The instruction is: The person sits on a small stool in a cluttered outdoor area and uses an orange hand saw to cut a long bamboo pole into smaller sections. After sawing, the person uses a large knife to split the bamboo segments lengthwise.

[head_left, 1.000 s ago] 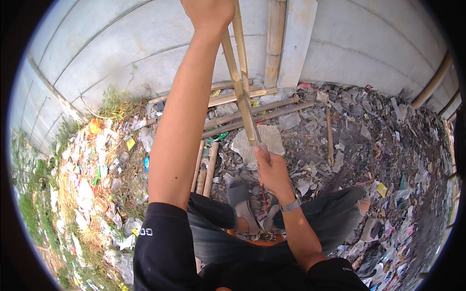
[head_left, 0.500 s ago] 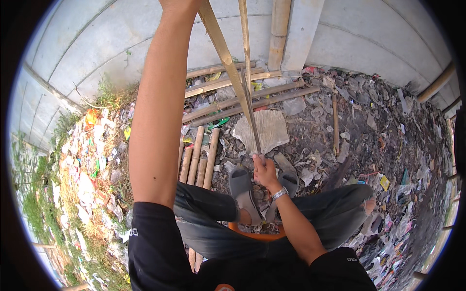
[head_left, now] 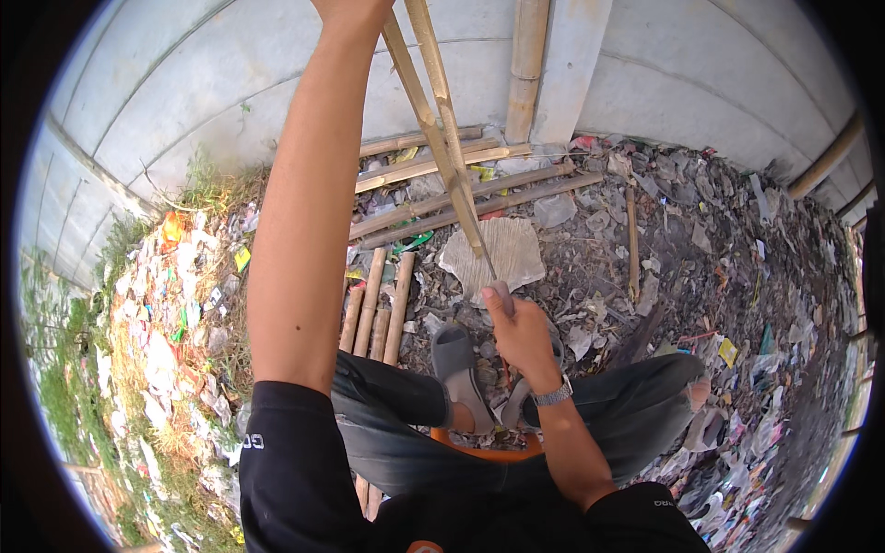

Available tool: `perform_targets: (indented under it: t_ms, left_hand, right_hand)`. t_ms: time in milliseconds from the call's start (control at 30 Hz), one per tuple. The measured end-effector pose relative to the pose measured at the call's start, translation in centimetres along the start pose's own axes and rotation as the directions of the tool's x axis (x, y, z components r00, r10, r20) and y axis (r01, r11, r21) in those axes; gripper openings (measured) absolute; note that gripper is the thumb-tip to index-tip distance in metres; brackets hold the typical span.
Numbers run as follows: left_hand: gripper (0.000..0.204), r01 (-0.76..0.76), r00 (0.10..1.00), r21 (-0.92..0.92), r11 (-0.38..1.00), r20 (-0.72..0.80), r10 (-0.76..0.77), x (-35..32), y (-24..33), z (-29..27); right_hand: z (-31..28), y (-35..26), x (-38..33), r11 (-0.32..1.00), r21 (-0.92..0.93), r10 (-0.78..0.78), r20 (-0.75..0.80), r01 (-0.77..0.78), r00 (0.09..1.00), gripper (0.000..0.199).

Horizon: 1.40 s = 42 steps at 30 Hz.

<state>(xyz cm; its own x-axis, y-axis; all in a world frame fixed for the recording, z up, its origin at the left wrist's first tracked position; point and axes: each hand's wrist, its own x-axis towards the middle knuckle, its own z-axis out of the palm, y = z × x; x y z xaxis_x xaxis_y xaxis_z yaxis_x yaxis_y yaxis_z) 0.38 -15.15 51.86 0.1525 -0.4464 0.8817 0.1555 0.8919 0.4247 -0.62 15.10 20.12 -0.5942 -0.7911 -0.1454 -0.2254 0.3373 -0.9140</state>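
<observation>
Two split tan bamboo strips (head_left: 442, 120) held upright: left hand (head_left: 346, 9) gripping top at frame edge, right hand (head_left: 516, 327) closed on small blade at lower end. Mid-split; next needs steady downward push, probably.

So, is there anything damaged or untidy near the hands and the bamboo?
Yes. The bamboo strip held up by the left hand is split lengthwise into two thin slats. The right hand grips its lower end. Scraps of litter cover the ground, and loose bamboo poles lie uneven by the wall.
</observation>
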Motion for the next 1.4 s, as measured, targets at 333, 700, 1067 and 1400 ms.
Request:
perform_targets:
  t_ms: [333, 700, 1067, 1400]
  left_hand:
    - [0.055, -0.006, 1.000, 0.008, 1.000, 0.030, 0.006, -0.3, 0.0, 0.8]
    - [0.052, 0.032, 0.998, -0.092, 0.995, 0.061, -0.026, 1.7, -2.3, -1.8]
    - [0.051, 0.239, 0.957, -0.320, 0.917, 0.240, -0.165, 0.0, -0.9, 3.4]
    - [0.048, 0.265, 0.954, -0.294, 0.918, 0.217, -0.206, 0.0, -2.0, 4.1]
  right_hand:
    - [-2.7, -13.3, 2.1, 0.923, 0.295, -0.253, -0.012, 0.245, 0.967, 0.047]
    - [6.9, 19.8, 6.7, 0.989, -0.111, 0.106, 0.074, -0.097, 0.992, 0.070]
    - [5.9, 16.8, 6.5, 0.659, 0.481, 0.421, 0.402, -0.579, 0.813, 0.060]
    - [5.3, 14.7, 6.1, 0.693, 0.488, 0.409, 0.339, -0.530, 0.847, 0.063]
